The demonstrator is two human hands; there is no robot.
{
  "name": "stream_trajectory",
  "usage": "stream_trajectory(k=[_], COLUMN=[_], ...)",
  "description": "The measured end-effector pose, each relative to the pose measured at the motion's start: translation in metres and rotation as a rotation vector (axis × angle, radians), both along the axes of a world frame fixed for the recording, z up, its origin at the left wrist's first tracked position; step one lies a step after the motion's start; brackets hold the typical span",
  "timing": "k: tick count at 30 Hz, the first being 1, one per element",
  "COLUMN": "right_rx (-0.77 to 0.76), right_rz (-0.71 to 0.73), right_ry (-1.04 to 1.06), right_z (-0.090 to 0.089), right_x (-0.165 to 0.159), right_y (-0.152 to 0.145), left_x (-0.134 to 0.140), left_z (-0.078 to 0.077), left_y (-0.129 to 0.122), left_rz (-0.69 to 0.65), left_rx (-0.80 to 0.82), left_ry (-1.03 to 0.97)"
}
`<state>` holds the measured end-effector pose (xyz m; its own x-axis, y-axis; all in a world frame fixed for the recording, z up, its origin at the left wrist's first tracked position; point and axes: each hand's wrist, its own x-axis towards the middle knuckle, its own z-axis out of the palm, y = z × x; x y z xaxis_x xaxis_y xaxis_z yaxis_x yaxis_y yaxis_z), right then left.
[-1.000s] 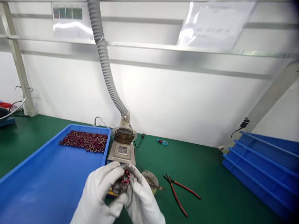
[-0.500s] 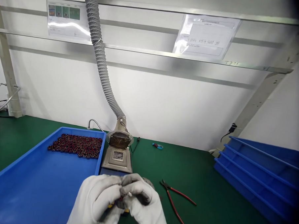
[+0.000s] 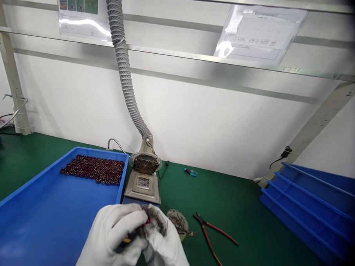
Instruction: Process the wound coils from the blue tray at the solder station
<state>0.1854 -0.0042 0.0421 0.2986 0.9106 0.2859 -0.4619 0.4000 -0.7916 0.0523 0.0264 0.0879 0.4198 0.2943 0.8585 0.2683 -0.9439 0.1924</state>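
My left hand [image 3: 111, 236] and my right hand [image 3: 164, 242], both in white gloves with grey-stained fingertips, meet at the bottom middle of the head view. Between their fingertips is a small dark part with a red spot [image 3: 147, 221]. The fingers cover most of it, so its exact kind is hidden. Both hands are closed, their fingertips pressed together around the part. Just beyond them stands a metal-topped unit [image 3: 144, 192] with a square silvery opening. Right of my right hand sits a small round bowl [image 3: 174, 215] holding bits of debris.
A blue tray [image 3: 58, 222] on the left holds many small dark-red round parts [image 3: 95, 168]. Red-handled pliers [image 3: 212, 244] lie open on the green table [image 3: 221, 197]. Stacked blue trays [image 3: 309, 209] stand at right. A grey hose [image 3: 127, 76] hangs above the metal unit.
The view has shifted slightly. My right hand has moved a little left and its fingers have turned on the part, showing a red spot. The bowl beside it is now uncovered.
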Motion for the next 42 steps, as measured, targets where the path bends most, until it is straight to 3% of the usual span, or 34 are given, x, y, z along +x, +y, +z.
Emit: stream_trajectory(k=[6, 9, 11, 13, 16, 19, 23, 26, 29, 32, 36, 39, 42], right_rx=[-0.060, -0.065, -0.079, -0.093, -0.089, -0.076, -0.100, -0.107, -0.117, -0.140, -0.132, -0.118, -0.121], right_rz=[0.095, 0.180, 0.239, 0.265, 0.225, 0.228, 0.299, 0.291, 0.269, 0.286, 0.337, 0.338, 0.351], right_ry=[0.031, 0.077, 0.110, 0.149, 0.139, 0.039, -0.039, -0.042, -0.025, -0.004, 0.012, 0.069, 0.201], right_z=[-0.002, -0.003, -0.005, -0.007, -0.003, 0.005, 0.007, 0.001, -0.004, -0.002, 0.005, 0.009, 0.015], right_x=[0.004, 0.003, 0.004, 0.004, 0.003, 0.003, 0.005, 0.001, -0.002, 0.002, 0.011, 0.005, -0.010], right_y=[0.002, 0.001, -0.002, -0.005, -0.007, 0.000, 0.006, 0.003, 0.004, 0.009, 0.006, -0.008, -0.022], left_x=[-0.005, -0.007, -0.009, -0.009, -0.005, -0.001, -0.001, -0.006, -0.005, 0.000, -0.003, -0.013, -0.015], left_z=[0.000, 0.003, 0.003, 0.001, -0.002, -0.004, -0.006, -0.003, 0.005, 0.009, 0.002, -0.002, 0.001], left_y=[0.009, 0.007, 0.005, 0.001, -0.002, 0.000, 0.007, 0.009, 0.004, -0.001, 0.001, 0.004, -0.001], left_rz=[-0.293, -0.243, -0.184, -0.200, -0.271, -0.377, -0.470, -0.406, -0.347, -0.429, -0.440, -0.353, -0.206], left_rx=[-0.388, -0.673, -0.797, -0.804, -0.685, -0.646, -0.801, -0.929, -0.936, -0.884, -0.860, -0.905, -0.847], left_ry=[-0.124, -0.361, -0.418, -0.281, -0.122, -0.292, -0.484, -0.674, -0.483, -0.368, -0.579, -0.679, -0.383])
